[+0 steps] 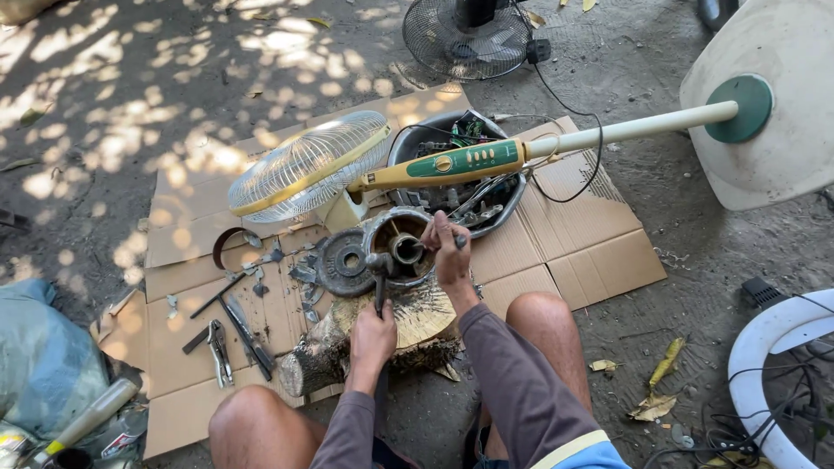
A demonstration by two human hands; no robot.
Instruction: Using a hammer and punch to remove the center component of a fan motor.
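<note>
Flattened cardboard sheets (565,252) cover the dirt ground. Pale wire fan guard (306,165) lies tilted at upper left of the cardboard. Yellow-green fan stand (539,149) with cream pole lies across a metal bowl (408,143) full of wires and parts. Its round base (773,130) is at right. Pliers (219,349) and screwdrivers (248,334) lie left. Dark fan (466,36) is at top. Blue sack (43,365) is at far left.
</note>
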